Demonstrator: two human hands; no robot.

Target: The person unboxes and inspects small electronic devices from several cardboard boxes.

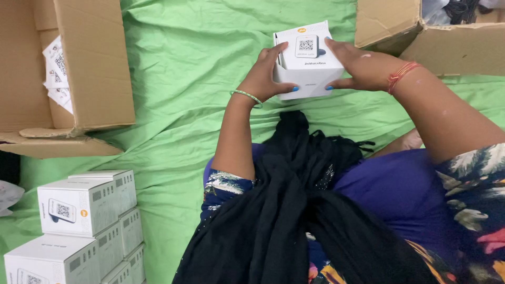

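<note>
Small white box [307,60] clasped at both side edges, left hand [265,76] and right hand [360,66] fingers wrapped around it, open green sheet [189,68] left of it, cardboard carton [447,37] just beside right wrist, stacked white boxes [84,226] well apart.

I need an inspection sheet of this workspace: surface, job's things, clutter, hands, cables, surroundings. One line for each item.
Surface: green cloth, wrinkled, spread under everything.
Job's things: small white box, held up between both hands, its top flap looks partly open.
Clutter: stack of white boxes at lower left.
Hands: left hand and right hand grip opposite sides of the box.
Cables: nothing seen.
Surroundings: open cardboard carton with paper sheets at upper left; second carton at upper right.
</note>
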